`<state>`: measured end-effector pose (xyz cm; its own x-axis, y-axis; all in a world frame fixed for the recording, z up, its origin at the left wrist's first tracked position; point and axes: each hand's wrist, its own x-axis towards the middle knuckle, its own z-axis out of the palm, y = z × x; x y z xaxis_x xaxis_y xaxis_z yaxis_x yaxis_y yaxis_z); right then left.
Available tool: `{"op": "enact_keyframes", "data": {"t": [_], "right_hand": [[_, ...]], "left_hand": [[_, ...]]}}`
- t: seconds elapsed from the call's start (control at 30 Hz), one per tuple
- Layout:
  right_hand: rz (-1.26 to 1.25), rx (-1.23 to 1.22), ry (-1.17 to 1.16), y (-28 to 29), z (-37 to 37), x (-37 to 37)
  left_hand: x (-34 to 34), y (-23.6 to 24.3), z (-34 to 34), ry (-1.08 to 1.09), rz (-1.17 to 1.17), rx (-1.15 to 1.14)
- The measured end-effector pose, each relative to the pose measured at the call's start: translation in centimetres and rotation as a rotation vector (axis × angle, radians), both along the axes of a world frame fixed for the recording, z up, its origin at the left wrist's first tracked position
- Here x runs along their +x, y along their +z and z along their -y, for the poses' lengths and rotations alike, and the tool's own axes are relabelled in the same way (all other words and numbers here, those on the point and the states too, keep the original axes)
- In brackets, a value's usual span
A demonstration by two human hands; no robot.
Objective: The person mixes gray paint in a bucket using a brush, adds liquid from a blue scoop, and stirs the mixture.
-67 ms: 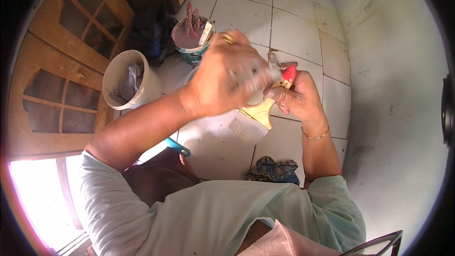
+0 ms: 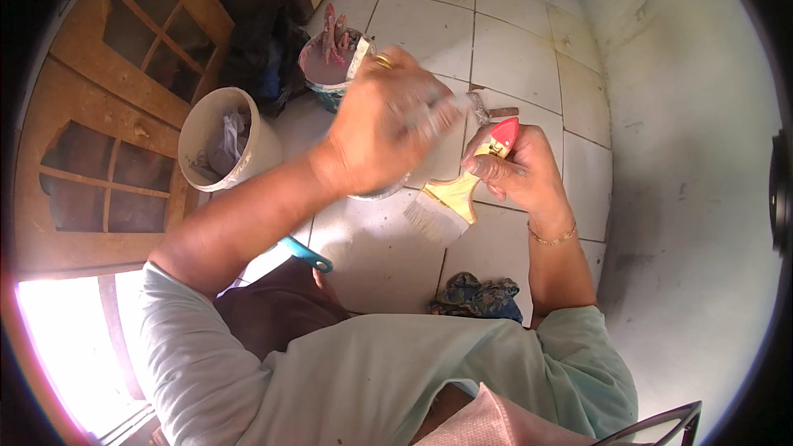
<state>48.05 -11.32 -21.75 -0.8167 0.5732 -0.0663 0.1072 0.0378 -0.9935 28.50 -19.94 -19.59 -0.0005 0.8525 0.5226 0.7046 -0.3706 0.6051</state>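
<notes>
In my right hand [image 2: 533, 167] is a flat paintbrush [image 2: 453, 194] with a yellow handle, a red end and pale bristles that point down and to the left. The fingers are wrapped round its handle, thumb on top. My left hand [image 2: 384, 120] hovers to the left of the brush, apart from it, back of the hand up. Motion smears its fingers, and a greyish-white blur shows at the fingertips. Part of a round container rim [image 2: 384, 190] shows beneath this hand, which covers most of it.
A white bucket [image 2: 263, 144] holding crumpled plastic stands at left. Behind it is a paint tub [image 2: 330, 99] with reddish tools in it. A tool with a dark handle [image 2: 502, 112] lies beyond the brush. Nearer are a patterned cloth [image 2: 477, 296] and a teal handle [image 2: 310, 256]. A wall [image 2: 686, 157] bounds the right.
My left hand has moved left, away from the brush's red end, uncovering more of the handle. The right hand and the brush have barely moved.
</notes>
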Motion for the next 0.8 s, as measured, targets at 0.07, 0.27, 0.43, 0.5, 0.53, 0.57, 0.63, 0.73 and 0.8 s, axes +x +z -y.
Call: {"op": "enact_keyframes", "data": {"t": [0.07, 0.27, 0.43, 0.5, 0.53, 0.57, 0.63, 0.73, 0.8], "right_hand": [[-0.047, 0.094, -0.067, -0.1, -0.3, 0.5], [0.266, 0.313, -0.232, 3.1, -4.5, 6.5], [0.380, 0.509, -0.355, 6.8, -7.4, 14.4], [0.323, 0.635, -0.419, 6.4, -8.3, 17.5], [0.306, 0.679, -0.445, 6.3, -8.4, 19.3], [0.330, 0.594, -0.528, 5.5, -8.6, 20.8], [0.381, 0.463, -0.644, 3.7, -8.5, 23.2], [0.416, 0.423, -0.703, 1.1, -8.2, 24.6], [0.437, 0.431, -0.770, 0.3, -8.0, 25.7]], "left_hand": [[-0.4, -0.9, -0.7, 0.082, -0.017, -0.013], [-1.7, -4.4, -3.8, 0.130, -0.489, -0.370], [-1.3, -7.1, -7.7, 0.020, -0.981, -0.945], [-0.5, -8.9, -8.4, -0.050, -1.091, -0.919], [-0.3, -9.6, -8.3, -0.083, -1.142, -0.910], [-0.1, -10.1, -7.9, -0.108, -1.194, -0.913], [0.0, -11.5, -6.7, -0.027, -1.061, -0.824], [-2.3, -11.3, -4.2, 0.022, -0.860, -0.679], [-3.6, -9.0, -2.1, 0.002, -0.829, -0.791]]}}
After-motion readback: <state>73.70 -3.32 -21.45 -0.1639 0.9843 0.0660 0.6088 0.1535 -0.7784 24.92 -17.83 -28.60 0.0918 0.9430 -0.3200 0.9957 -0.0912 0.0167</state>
